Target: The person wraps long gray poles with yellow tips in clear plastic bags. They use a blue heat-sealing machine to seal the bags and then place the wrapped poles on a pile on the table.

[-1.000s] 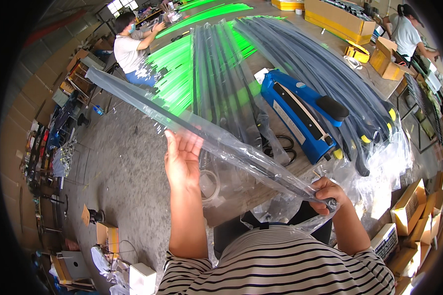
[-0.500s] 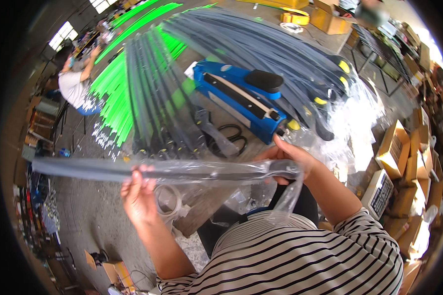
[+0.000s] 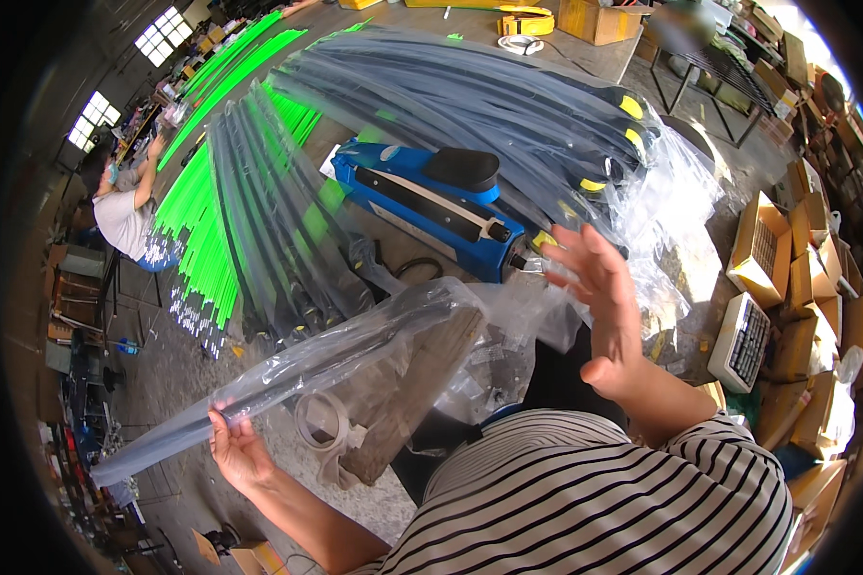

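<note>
Left hand [image 3: 240, 450] grips the bagged grey rod [image 3: 288, 379] mid-length for balance; right hand [image 3: 599, 302] spread empty near the blue heat sealer [image 3: 431, 206]

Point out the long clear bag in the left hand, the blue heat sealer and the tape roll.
long clear bag [image 3: 326, 359], head view, mid-length of the sleeve.
blue heat sealer [image 3: 422, 206], head view, its blue body.
tape roll [image 3: 322, 422], head view, its ring.
</note>
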### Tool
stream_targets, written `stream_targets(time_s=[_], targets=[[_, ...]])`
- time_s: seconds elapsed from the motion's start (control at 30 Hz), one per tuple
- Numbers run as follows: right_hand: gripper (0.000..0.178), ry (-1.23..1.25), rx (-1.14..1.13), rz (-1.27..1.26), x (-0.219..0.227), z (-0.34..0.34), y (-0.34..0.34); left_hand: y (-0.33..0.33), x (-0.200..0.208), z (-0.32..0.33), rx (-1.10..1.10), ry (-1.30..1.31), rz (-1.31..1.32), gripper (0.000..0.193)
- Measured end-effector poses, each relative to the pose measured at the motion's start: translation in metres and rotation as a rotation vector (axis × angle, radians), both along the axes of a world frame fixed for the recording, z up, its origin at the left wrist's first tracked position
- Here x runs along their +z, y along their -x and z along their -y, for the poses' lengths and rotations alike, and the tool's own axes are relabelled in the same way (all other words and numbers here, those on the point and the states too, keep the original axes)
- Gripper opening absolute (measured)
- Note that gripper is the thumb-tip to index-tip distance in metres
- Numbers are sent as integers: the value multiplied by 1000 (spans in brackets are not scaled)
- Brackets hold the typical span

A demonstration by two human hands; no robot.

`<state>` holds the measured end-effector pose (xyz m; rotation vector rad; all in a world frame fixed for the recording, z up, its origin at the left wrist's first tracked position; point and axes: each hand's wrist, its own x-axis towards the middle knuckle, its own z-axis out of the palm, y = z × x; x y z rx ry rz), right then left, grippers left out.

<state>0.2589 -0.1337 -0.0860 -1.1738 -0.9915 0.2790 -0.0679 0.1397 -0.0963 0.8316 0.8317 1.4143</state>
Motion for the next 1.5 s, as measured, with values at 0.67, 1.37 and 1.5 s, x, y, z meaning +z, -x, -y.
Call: stream_targets(time_s=[0.67, 1.37, 1.5], targets=[[15, 124, -347, 23, -17, -7, -39, 18, -9, -10, -80, -15, 57, 24], [19, 115, -297, -336, 3, -37, -43, 22, -2, 1, 118, 86, 46, 22], [21, 104, -328, -320, -11, -51, -54, 17, -7, 4, 126, 52, 8, 23]])
